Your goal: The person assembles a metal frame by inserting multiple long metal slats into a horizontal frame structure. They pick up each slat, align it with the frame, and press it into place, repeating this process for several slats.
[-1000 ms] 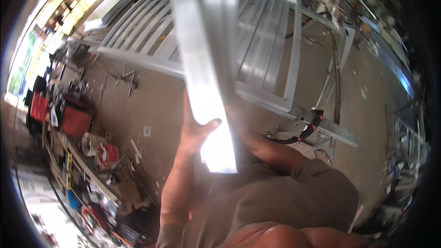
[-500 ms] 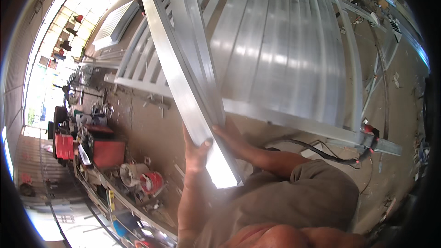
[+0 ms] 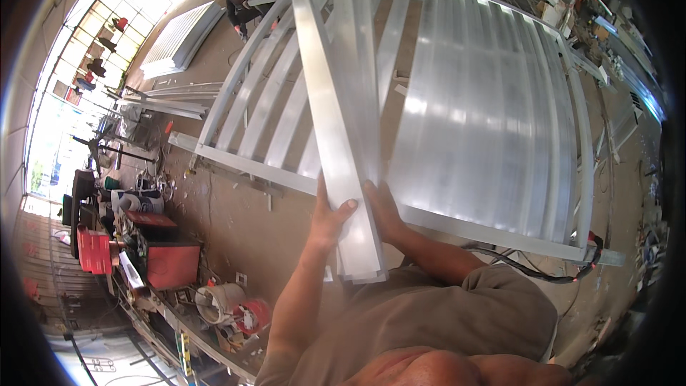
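- Silver metal bars (image 3: 332, 136), at least two, run from the upper middle of the frame down to the lower middle; upper ends fanned apart, lower ends nearly together before a brown-grey shirt (image 3: 443, 318).
- Left hand (image 3: 333, 218), centre of frame: clamped on the bars, thumb across the front face, fingers on the left side and partly hidden.
- Right hand (image 3: 386, 211), just across: touching the bars' right side. Cannot tell if it closes round them.
- Behind, centre to right: large metal frame (image 3: 257, 170), narrow slats (image 3: 393, 57) spaced with gaps toward its left, broad ribbed sheeting (image 3: 471, 121) filling its right part.
- Black cable (image 3: 564, 279) looped by the frame's near corner, lower right.
- Upper left: another person (image 3: 245, 1) in dark clothing, bent low beside the frame; pale stack of panels (image 3: 179, 43) near.
- Lower left: red box (image 3: 171, 264); white bucket (image 3: 218, 302) and red bucket (image 3: 250, 314) side by side.
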`<action>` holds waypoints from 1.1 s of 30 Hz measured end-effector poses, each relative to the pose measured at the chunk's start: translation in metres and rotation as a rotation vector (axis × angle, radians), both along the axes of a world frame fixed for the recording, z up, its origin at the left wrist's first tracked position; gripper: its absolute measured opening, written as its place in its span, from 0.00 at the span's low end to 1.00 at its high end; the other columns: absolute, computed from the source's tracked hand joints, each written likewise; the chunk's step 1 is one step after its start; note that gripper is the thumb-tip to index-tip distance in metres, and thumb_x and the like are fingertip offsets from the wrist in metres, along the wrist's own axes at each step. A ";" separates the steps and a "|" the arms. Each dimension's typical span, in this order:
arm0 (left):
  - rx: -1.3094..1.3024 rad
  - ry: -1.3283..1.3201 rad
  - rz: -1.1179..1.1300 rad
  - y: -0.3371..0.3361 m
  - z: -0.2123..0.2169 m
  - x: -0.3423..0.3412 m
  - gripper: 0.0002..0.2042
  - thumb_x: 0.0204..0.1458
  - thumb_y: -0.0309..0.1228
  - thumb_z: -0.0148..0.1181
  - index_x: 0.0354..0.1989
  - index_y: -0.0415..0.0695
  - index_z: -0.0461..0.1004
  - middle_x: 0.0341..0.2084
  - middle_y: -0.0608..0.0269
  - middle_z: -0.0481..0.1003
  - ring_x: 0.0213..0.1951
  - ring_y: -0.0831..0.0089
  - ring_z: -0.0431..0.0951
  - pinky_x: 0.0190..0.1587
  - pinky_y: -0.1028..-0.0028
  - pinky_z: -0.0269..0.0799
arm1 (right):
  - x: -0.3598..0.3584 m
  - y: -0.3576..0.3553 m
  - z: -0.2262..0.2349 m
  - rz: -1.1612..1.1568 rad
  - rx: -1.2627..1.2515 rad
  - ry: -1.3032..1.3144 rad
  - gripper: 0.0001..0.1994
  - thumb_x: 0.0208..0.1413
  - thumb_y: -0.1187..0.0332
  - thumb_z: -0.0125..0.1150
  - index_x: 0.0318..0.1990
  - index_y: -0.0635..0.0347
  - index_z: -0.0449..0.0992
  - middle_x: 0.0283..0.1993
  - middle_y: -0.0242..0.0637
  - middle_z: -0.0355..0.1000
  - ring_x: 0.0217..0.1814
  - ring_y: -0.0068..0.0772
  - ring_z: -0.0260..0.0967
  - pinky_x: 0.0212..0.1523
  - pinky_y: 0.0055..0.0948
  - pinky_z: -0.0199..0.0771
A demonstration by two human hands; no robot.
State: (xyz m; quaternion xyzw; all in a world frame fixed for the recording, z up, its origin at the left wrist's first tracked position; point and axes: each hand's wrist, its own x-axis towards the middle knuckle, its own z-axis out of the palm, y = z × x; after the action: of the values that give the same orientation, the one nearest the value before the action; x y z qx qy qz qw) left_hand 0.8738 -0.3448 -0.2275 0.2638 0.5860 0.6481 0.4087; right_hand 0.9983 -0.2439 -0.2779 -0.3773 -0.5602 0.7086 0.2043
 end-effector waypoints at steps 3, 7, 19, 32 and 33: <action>-0.055 -0.054 -0.055 -0.013 -0.003 -0.104 0.54 0.55 0.32 0.73 0.82 0.40 0.38 0.69 0.47 0.63 0.68 0.58 0.67 0.68 0.62 0.68 | -0.106 -0.017 -0.023 -0.003 0.331 -0.074 0.47 0.69 0.37 0.52 0.72 0.81 0.54 0.68 0.63 0.65 0.69 0.51 0.65 0.69 0.44 0.64; -0.033 -0.047 -0.167 -0.020 0.012 -0.252 0.55 0.55 0.29 0.73 0.82 0.39 0.35 0.70 0.46 0.62 0.68 0.58 0.66 0.68 0.62 0.68 | -0.242 -0.033 -0.025 -0.119 0.095 -0.002 0.45 0.70 0.39 0.51 0.73 0.78 0.53 0.67 0.61 0.63 0.70 0.50 0.63 0.71 0.43 0.63; -0.198 0.086 -0.311 0.068 0.044 -0.537 0.52 0.60 0.33 0.69 0.83 0.39 0.34 0.71 0.45 0.63 0.68 0.59 0.69 0.66 0.63 0.69 | -0.514 0.035 -0.003 -0.199 0.032 0.208 0.46 0.72 0.38 0.47 0.78 0.72 0.49 0.75 0.55 0.59 0.76 0.47 0.60 0.74 0.40 0.60; -0.201 0.030 -0.358 0.217 0.024 -0.707 0.56 0.57 0.29 0.72 0.82 0.39 0.30 0.69 0.43 0.65 0.63 0.59 0.73 0.61 0.65 0.76 | -0.694 0.166 -0.035 -0.380 -0.466 0.497 0.39 0.71 0.39 0.51 0.71 0.67 0.59 0.63 0.50 0.68 0.63 0.44 0.71 0.58 0.43 0.78; -0.214 0.049 -0.365 0.222 0.025 -0.713 0.56 0.57 0.29 0.72 0.82 0.40 0.30 0.69 0.43 0.65 0.63 0.59 0.73 0.62 0.64 0.76 | -0.700 0.169 -0.038 -0.390 -0.470 0.492 0.38 0.71 0.39 0.51 0.71 0.67 0.59 0.63 0.50 0.68 0.63 0.44 0.72 0.58 0.43 0.78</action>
State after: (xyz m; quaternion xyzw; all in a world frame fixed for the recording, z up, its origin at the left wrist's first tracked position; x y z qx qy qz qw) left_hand 0.1612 -0.1227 -0.2028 0.3363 0.6036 0.4910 0.5305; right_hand 0.2986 -0.0746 -0.3156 -0.3320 -0.2347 0.8348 0.3712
